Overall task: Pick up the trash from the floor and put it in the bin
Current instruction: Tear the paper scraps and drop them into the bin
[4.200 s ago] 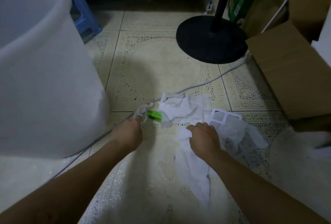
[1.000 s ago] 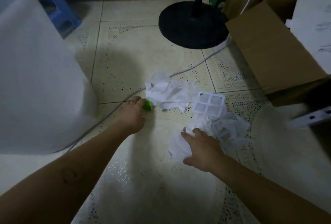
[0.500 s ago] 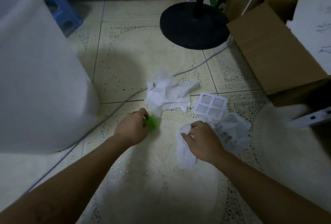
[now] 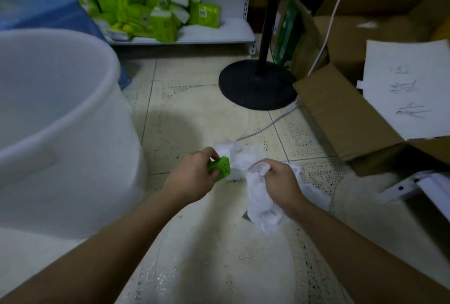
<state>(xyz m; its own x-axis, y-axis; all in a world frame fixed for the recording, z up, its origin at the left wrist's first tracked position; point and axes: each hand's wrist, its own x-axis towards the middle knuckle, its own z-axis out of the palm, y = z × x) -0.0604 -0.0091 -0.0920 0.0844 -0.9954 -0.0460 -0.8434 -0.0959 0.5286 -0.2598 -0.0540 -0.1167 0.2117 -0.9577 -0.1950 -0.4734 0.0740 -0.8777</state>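
Note:
My left hand (image 4: 192, 177) is closed around a small green wrapper (image 4: 220, 168) with crumpled white paper (image 4: 235, 157) bunched against it, lifted off the tiled floor. Close to its right, my right hand (image 4: 280, 182) grips a wad of white plastic trash (image 4: 261, 208) that hangs down below the fist. A large white bin (image 4: 60, 133) stands at the left, its open rim just left of my left hand. The trash under my hands hides the floor there.
A black fan base (image 4: 255, 84) with a pole stands ahead, a white cable (image 4: 270, 123) running from it across the tiles. An open cardboard box (image 4: 341, 114) with white sheets lies at the right. Green packets (image 4: 151, 14) fill a low shelf behind.
Both hands have gathered the trash and lifted it off the floor, coming closer together. The view has tilted up, showing the bin's rim and the shelf.

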